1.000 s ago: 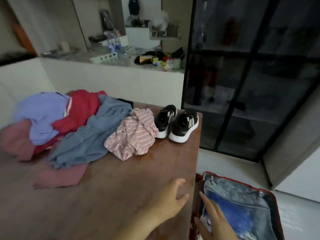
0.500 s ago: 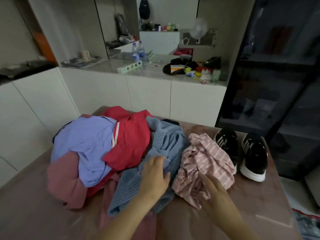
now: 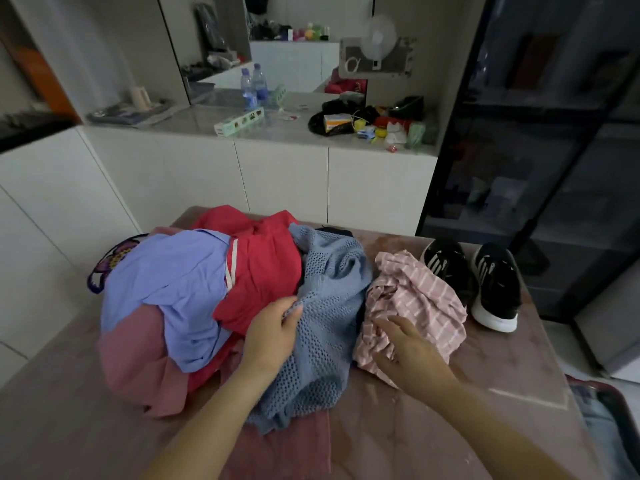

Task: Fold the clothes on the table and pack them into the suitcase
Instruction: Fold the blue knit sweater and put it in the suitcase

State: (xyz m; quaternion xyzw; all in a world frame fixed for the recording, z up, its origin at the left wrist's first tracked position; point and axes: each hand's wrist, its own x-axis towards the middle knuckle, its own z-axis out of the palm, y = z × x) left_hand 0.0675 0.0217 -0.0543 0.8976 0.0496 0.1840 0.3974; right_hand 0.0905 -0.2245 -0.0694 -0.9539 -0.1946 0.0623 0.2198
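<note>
- No words, brand names or numbers are showing sharply enough to read.
- Labels on the water bottles [image 3: 254, 86] and the long box [image 3: 239, 122] are blurring out.
- The black sneakers [image 3: 495, 282] are showing only white stripes.

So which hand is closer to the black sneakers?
Right. The right hand rests on the pink striped garment, which lies next to the black sneakers; the left hand grips the blue knit, one garment farther from them.

A lived-in home: heaped clothes [image 3: 194, 289] and sneakers [image 3: 495, 285] on a table [image 3: 450, 427]; at 12 o'clock, a cluttered white counter [image 3: 277, 129] with water bottles [image 3: 254, 83]; at 2 o'clock, a glass-fronted cabinet [image 3: 536, 150].
</note>
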